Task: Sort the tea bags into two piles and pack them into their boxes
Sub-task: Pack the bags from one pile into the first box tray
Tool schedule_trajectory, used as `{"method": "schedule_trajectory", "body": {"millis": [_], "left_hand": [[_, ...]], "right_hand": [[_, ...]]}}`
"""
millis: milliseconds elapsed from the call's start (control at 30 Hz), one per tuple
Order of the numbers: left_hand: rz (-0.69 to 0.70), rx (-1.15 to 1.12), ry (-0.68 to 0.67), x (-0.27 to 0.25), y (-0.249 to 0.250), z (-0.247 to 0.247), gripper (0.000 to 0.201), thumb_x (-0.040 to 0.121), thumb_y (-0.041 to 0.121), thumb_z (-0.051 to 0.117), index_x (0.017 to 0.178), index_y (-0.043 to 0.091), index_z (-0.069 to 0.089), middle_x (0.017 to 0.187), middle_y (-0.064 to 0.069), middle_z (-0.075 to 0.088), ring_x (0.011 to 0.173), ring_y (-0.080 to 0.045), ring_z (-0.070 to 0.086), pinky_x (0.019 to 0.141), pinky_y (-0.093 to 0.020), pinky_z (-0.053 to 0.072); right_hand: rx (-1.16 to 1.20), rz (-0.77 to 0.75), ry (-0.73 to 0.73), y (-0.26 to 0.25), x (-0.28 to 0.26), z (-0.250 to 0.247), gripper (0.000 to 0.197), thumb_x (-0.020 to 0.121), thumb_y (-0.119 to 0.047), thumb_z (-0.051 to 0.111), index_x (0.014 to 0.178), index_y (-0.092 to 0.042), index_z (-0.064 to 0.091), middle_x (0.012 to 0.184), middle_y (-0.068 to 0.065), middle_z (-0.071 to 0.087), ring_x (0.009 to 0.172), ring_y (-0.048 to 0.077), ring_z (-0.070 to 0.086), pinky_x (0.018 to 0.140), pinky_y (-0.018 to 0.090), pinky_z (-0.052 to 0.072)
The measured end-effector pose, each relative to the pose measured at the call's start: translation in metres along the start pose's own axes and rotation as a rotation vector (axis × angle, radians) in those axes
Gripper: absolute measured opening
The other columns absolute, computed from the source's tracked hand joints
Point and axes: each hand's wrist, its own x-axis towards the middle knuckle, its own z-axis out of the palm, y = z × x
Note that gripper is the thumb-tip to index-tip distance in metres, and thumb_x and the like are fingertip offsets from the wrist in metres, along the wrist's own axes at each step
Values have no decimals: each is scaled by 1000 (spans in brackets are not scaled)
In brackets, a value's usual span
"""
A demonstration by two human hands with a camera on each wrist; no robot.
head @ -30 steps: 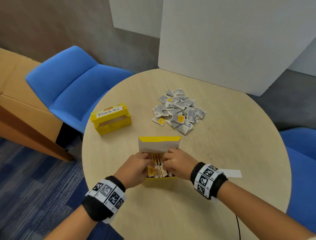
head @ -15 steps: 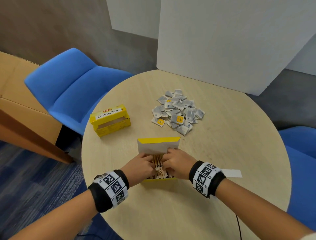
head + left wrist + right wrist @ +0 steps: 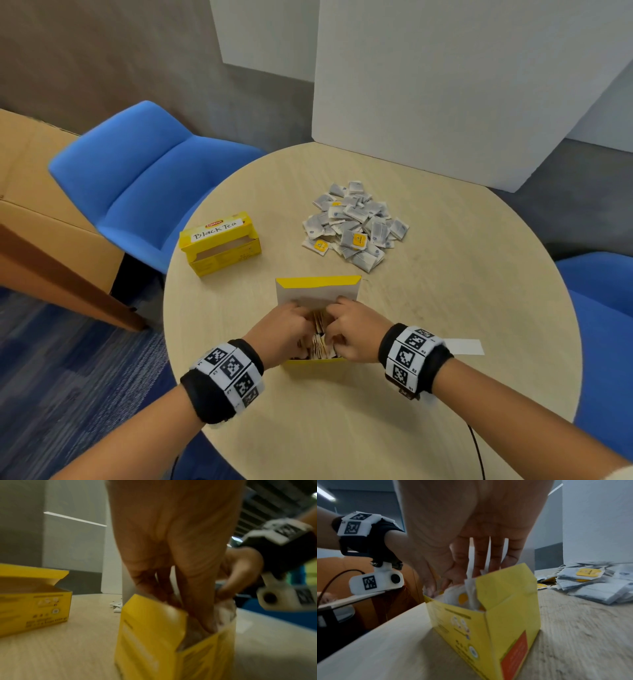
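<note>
- Reaching into the open yellow box (image 3: pixel 317 362) at the near edge of the round surface (image 3: pixel 445 301): left hand (image 3: pixel 279 334) and right hand (image 3: pixel 354 334), fingers down among the packed tea bags (image 3: pixel 320 337).
- Left hand: fingers straight, pushed in between bags and box wall, pressing, not gripping.
- Right hand: fingers extended down onto the bags, thumb tucked in; released, no pinch visible.
- Box lid flap (image 3: pixel 318 289) stands up on the far side.
- Loose pile of grey tea bags (image 3: pixel 356 224) towards the far edge, well apart from the box.
- Second box labelled "Black Tea" (image 3: pixel 219 241) at the left edge, open.
- White paper strip (image 3: pixel 462 346) just beside the right wrist.
</note>
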Motion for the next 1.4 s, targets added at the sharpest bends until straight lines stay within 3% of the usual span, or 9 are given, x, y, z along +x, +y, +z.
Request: {"method": "schedule_trajectory", "body": {"millis": [367, 500, 633, 733, 833, 933, 1033, 1200, 1400], "left_hand": [[-437, 67, 28, 10, 28, 23, 46, 85, 51, 45, 98, 12, 67, 111, -7, 55, 110, -25, 44, 82, -32, 30], [-521, 57, 43, 12, 36, 26, 41, 84, 45, 45, 99, 13, 65, 115, -5, 53, 112, -26, 43, 87, -34, 28], [-532, 22, 26, 16, 40, 25, 31, 83, 33, 48, 98, 12, 64, 117, -5, 52, 114, -26, 41, 87, -33, 27], [-542, 8, 17, 15, 38, 23, 29, 82, 32, 49, 97, 12, 64, 117, -5, 52, 113, -25, 41, 86, -33, 27], [-538, 36, 13, 12, 38, 20, 27, 82, 33, 48, 94, 14, 64, 114, -4, 53, 109, -25, 43, 83, -34, 28], [-521, 41, 10, 11, 39, 18, 27, 81, 33, 48, 96, 17, 64, 113, -4, 53, 108, -26, 42, 82, -34, 27], [-482, 24, -21, 10, 35, 21, 29, 84, 37, 48, 96, 16, 65, 114, -4, 52, 110, -26, 41, 82, -34, 25], [-400, -101, 13, -3, 22, 16, 28, 85, 46, 54, 89, 22, 68, 108, 1, 48, 108, -18, 38, 82, -33, 26], [-82, -252, 81, 1, 10, 19, 10, 81, 20, 67, 88, 13, 64, 97, -2, 59, 95, -20, 52, 71, -22, 33]], "right_hand": [[-53, 171, 179, -10, -11, 15, 21, 66, -38, 51, 59, -23, 64, 61, -6, 55, 62, 18, 54, 57, 20, 28], [-122, 188, 123, -11, -8, 15, 21, 63, -41, 48, 55, -27, 61, 61, -8, 53, 61, 17, 56, 53, 20, 31], [-228, 196, 48, -16, -3, 15, 19, 49, -41, 77, 53, -27, 66, 64, -6, 56, 64, 20, 57, 55, 25, 43], [-216, 205, -84, -20, -2, 10, 18, 67, -39, 69, 70, -22, 73, 78, 2, 60, 83, 26, 55, 70, 36, 44], [-288, 220, -132, -26, 0, 3, 19, 55, -43, 76, 63, -26, 71, 69, -3, 59, 78, 24, 58, 67, 35, 46], [-320, 161, -181, -30, 8, 3, 27, 79, -36, 62, 97, -18, 71, 101, 5, 60, 107, 29, 44, 89, 44, 38], [-219, 174, -184, -24, 7, -1, 26, 84, -33, 57, 99, -16, 69, 107, 7, 57, 111, 29, 42, 95, 41, 32], [138, 130, -39, -2, -12, -8, 32, 79, -37, 69, 102, -16, 64, 105, 3, 59, 100, 21, 47, 85, 30, 40], [97, 4, 174, 8, -31, 10, 25, 73, -32, 72, 90, -13, 71, 91, 5, 64, 86, 28, 60, 72, 35, 54]]}}
